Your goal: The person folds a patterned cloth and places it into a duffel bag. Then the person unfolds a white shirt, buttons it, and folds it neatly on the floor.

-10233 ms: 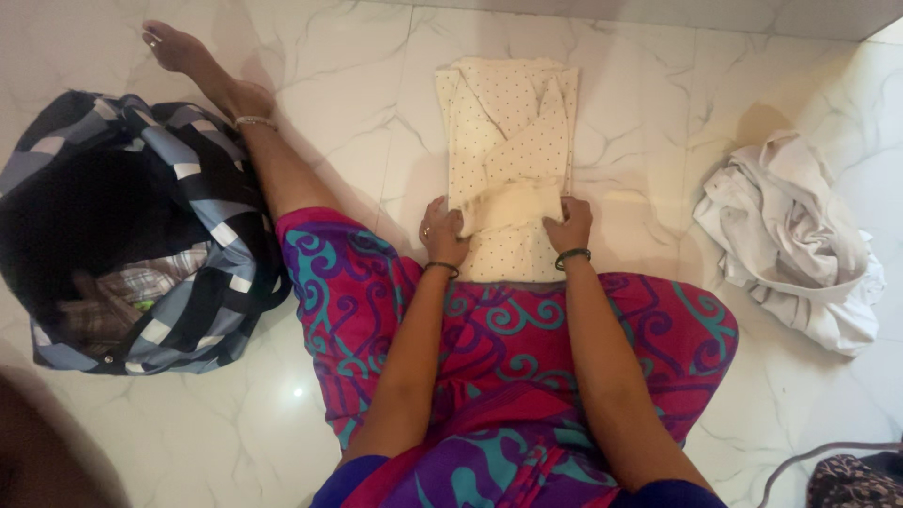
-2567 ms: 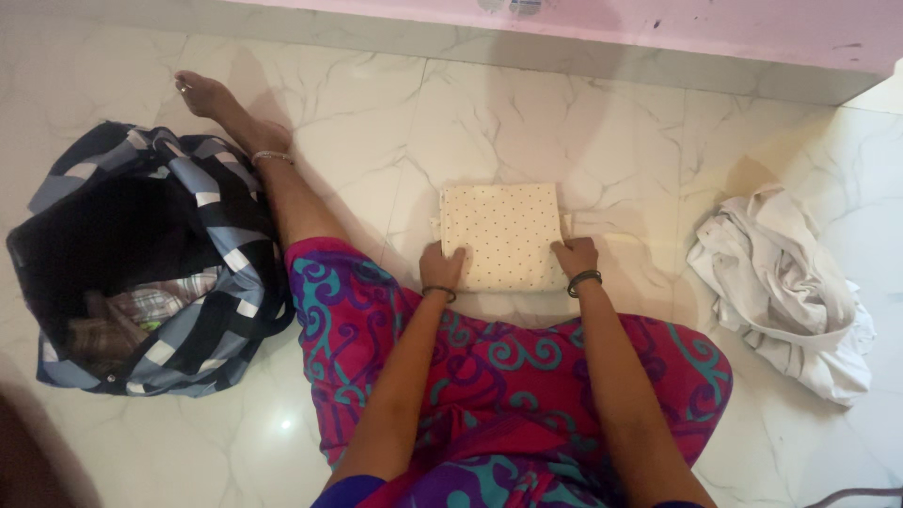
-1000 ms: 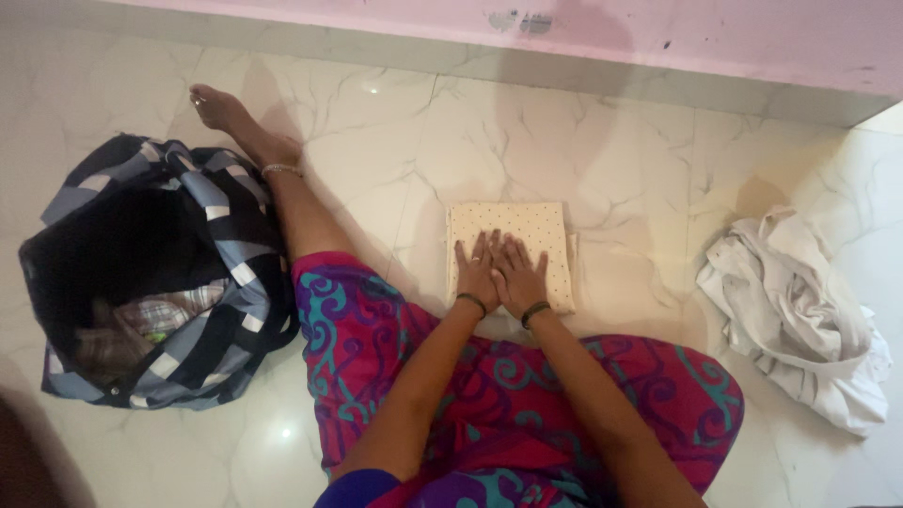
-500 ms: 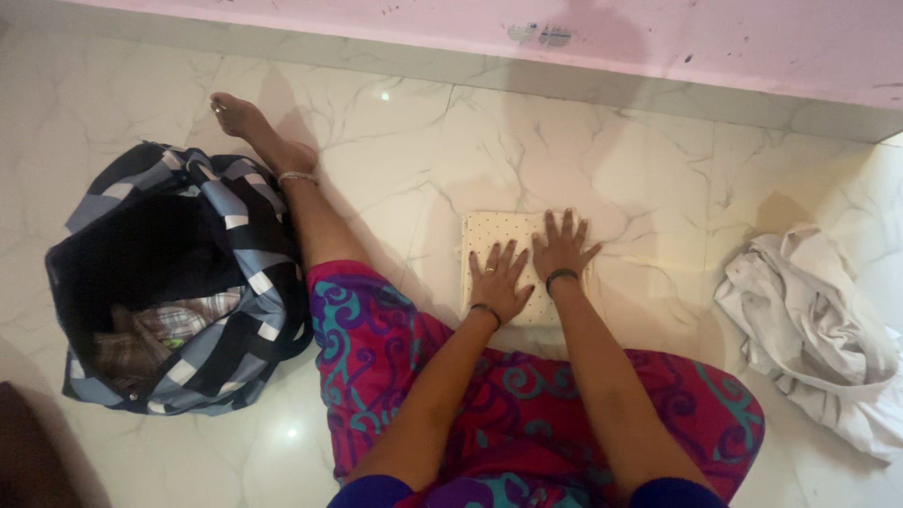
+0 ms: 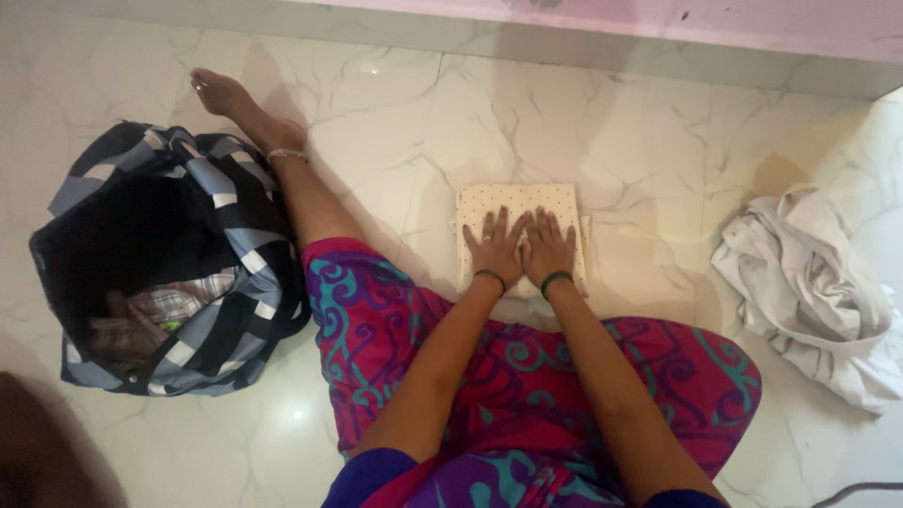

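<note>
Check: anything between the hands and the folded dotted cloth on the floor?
Nothing visible. The left hand and right hand lie flat, side by side, directly on the folded cream dotted cloth on the marble floor. The checked bag and crumpled white garment sit well off to either side.

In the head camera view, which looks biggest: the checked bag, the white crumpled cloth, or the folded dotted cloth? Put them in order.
1. checked bag, clearly the largest.
2. white crumpled cloth; part of it runs out of the picture.
3. folded dotted cloth, the smallest, partly covered by the left hand and right hand.
</note>
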